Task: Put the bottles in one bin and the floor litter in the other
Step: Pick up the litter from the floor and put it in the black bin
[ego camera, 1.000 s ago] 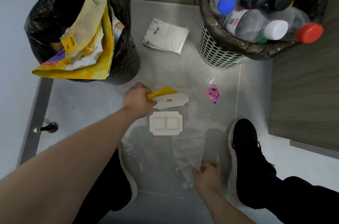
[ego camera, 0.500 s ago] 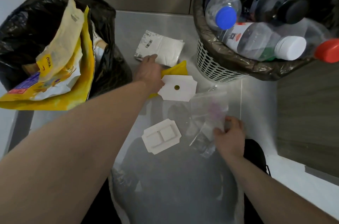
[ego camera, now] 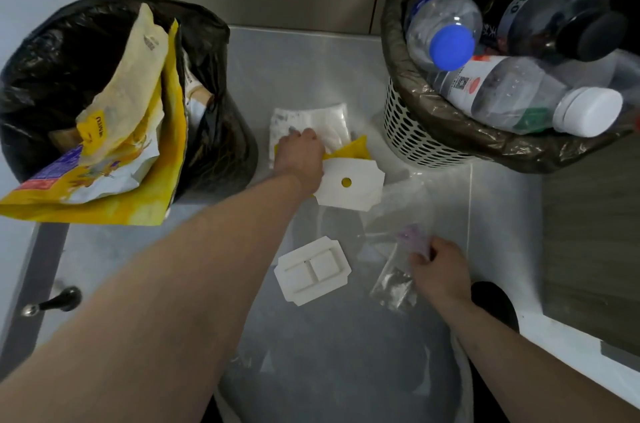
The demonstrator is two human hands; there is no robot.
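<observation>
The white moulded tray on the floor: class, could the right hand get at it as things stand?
Probably not yet: the white moulded tray lies uncovered beside the right hand, but that hand already grips a clear plastic bag.

A single head-worn camera looked steeply down, close above both hands (ego camera: 299, 159), at the floor (ego camera: 311, 69) beyond them.

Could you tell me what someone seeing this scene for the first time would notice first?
Two lined bins flank the floor: the black-bagged bin at left overflows with yellow packaging, the mesh bin at right is full of bottles. Between them, the left hand gathers a white packet and a white card, while the right hand pinches a clear plastic bag.
</observation>
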